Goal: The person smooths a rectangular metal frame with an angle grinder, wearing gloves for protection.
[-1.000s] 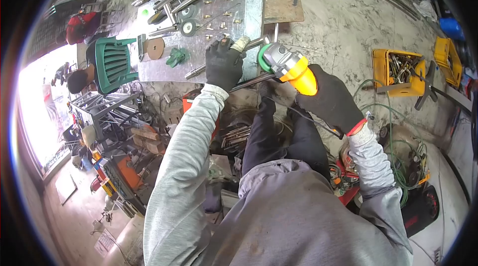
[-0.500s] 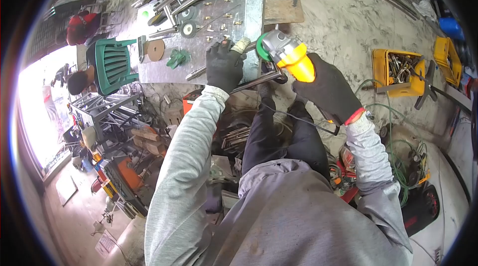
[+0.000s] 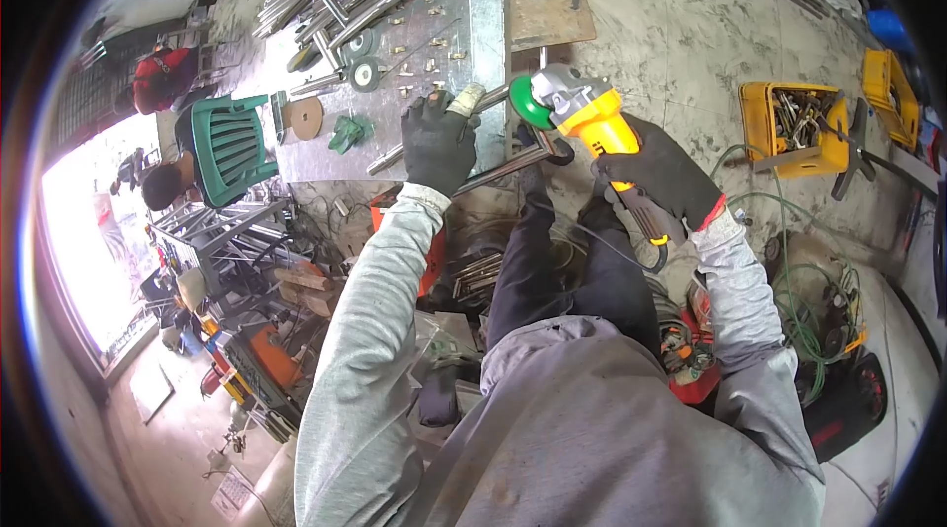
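Metal worktop [image 3: 434,24], near edge: L hand [image 3: 441,144] closed round tubing [image 3: 511,165], R hand [image 3: 659,170] gripping grinder [image 3: 594,118], green disc [image 3: 530,103] by tubing; prob. surface-work step, next pass needing light, even contact & firm hold.

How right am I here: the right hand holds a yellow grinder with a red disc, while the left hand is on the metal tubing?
Not quite: the head view shows that the disc is green. The right hand does hold the yellow grinder, and the left hand is on the metal tubing.
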Demonstrator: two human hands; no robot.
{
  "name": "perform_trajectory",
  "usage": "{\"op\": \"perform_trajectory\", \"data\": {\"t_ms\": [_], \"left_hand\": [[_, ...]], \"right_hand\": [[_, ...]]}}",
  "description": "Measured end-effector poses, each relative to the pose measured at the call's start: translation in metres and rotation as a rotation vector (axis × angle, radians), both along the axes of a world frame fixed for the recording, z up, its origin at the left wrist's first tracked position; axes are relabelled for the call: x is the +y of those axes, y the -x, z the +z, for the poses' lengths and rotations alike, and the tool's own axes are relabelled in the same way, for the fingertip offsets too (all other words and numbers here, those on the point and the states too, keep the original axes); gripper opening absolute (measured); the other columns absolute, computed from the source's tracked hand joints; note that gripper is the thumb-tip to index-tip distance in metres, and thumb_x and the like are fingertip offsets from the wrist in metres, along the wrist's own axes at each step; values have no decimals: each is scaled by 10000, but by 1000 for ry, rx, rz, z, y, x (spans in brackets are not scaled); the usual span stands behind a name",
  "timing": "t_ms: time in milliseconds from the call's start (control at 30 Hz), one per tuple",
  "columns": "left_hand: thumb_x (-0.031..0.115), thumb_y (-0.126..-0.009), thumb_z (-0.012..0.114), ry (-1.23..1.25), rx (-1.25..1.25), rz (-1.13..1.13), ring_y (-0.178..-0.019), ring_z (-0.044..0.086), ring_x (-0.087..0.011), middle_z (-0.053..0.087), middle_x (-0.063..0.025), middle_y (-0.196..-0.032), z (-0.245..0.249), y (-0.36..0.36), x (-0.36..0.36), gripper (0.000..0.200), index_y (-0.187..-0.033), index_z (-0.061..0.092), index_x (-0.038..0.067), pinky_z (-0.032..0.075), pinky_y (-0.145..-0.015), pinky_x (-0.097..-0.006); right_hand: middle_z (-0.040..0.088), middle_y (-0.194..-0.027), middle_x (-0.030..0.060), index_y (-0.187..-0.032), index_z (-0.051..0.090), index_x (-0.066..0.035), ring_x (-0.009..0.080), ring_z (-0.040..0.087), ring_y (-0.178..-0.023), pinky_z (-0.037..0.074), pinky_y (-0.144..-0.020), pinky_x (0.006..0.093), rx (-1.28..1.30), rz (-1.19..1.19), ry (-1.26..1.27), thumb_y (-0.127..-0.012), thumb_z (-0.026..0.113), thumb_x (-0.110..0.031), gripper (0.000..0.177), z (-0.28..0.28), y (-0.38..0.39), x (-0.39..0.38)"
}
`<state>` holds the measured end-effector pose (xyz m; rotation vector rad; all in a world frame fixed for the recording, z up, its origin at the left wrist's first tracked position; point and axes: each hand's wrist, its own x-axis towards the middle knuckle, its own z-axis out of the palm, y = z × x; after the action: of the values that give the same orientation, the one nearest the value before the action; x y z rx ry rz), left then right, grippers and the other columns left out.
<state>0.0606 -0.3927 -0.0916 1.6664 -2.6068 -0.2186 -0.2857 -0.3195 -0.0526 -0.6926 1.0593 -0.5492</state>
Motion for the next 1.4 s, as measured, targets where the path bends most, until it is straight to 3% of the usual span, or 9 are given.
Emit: {"op": "perform_trajectory", "data": {"t_ms": [400,633,767,900,1100,1200,1333,1367,1400], "left_hand": [[195,-947,705,27,-50,2,-1345,569,-478,668,-260,-1403,-4,-4,0,541,-1487,711,221,420,-1158,-561],[197,-938,700,-29,-64,10,-1349,576,-457,672,-247,-1396,4,-1,6,546,-1484,709,211,419,-1161,-565],[196,-935,701,-13,-50,10,-1352,582,-451,671,-253,-1392,1,-3,7,544,-1479,712,195,417,-1168,-561],[190,-930,705,25,-20,-2,-1339,593,-444,672,-244,-1394,2,3,-1,536,-1465,723,189,426,-1159,-561],[185,-918,729,93,-6,-28,-1304,601,-455,675,-248,-1362,-6,-2,1,544,-1462,729,196,453,-1125,-558],[216,-923,749,31,25,10,-1302,590,-446,686,-188,-1359,-1,1,0,477,-1399,759,183,434,-1130,-573],[199,-915,749,59,20,3,-1321,593,-423,687,-168,-1355,-1,2,1,513,-1428,741,192,430,-1146,-572],[198,-914,749,53,5,5,-1327,592,-420,687,-164,-1357,-1,3,1,525,-1439,733,195,429,-1150,-569],[198,-914,749,53,6,6,-1327,592,-420,687,-164,-1357,-1,3,1,525,-1439,733,195,429,-1150,-569]], "right_hand": [[722,-1124,33,-1430,649,-10,138,675,-1002,555,-925,343,2,0,54,-928,780,-221,560,-3,4,15],[718,-1097,36,-1396,652,-20,116,674,-950,552,-857,303,-271,-59,-143,-930,823,-319,579,-25,11,19],[732,-1049,62,-1331,666,-21,148,714,-856,593,-761,316,-258,-100,-217,-944,825,-379,551,-28,11,31],[765,-1024,102,-1329,661,-22,173,734,-832,613,-751,334,-231,-67,-199,-919,828,-470,630,-46,12,7],[762,-1005,105,-1302,665,-21,179,745,-794,624,-709,327,-251,-97,-266,-934,821,-434,575,-46,12,3],[745,-1001,83,-1296,669,-22,161,718,-802,601,-717,305,-281,-70,-248,-936,821,-391,537,-41,17,9],[730,-1041,64,-1357,645,-29,146,710,-827,608,-748,322,-195,-29,-169,-912,857,-383,607,-30,21,28],[737,-1082,64,-1367,656,-23,161,710,-911,590,-854,342,-203,-18,-136,-890,856,-314,594,-35,24,38],[737,-1082,64,-1367,656,-23,161,710,-911,590,-854,342,-203,-17,-136,-890,856,-314,594,-28,23,43]]}}
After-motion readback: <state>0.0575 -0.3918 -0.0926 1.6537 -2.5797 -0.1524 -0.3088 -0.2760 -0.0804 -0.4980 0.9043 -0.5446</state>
